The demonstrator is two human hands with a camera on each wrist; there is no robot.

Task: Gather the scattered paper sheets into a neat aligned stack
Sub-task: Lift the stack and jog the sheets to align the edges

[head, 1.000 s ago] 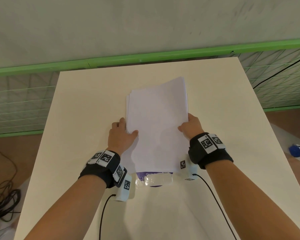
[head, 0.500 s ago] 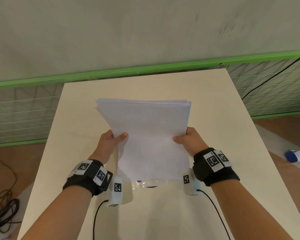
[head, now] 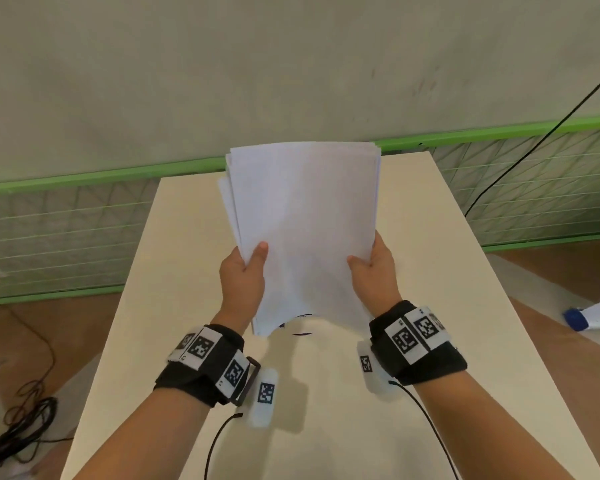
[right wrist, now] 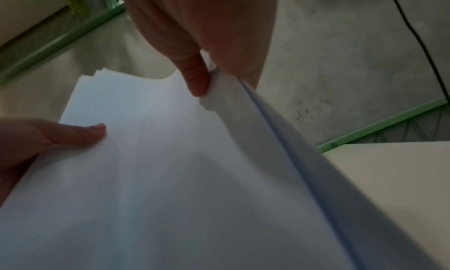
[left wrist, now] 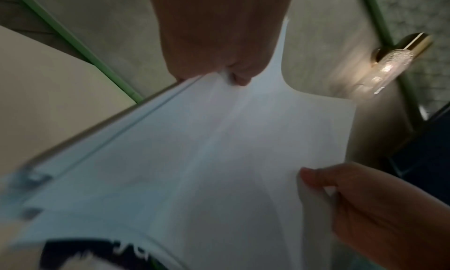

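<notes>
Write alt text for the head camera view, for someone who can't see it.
Two hands hold a stack of white paper sheets raised on end above a cream table, the left hand and right hand each gripping a side edge, thumbs on the front. Sheets on the left side are fanned out of line. Behind stand a grey wall and a green rail.

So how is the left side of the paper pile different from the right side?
The left edge of the paper pile is messy, with sheets sticking out in steps; the right edge looks nearly flush. The left hand pinches lower down than the right hand. Both edges are pinched by a thumb on top, and both are lifted off the table.
</notes>
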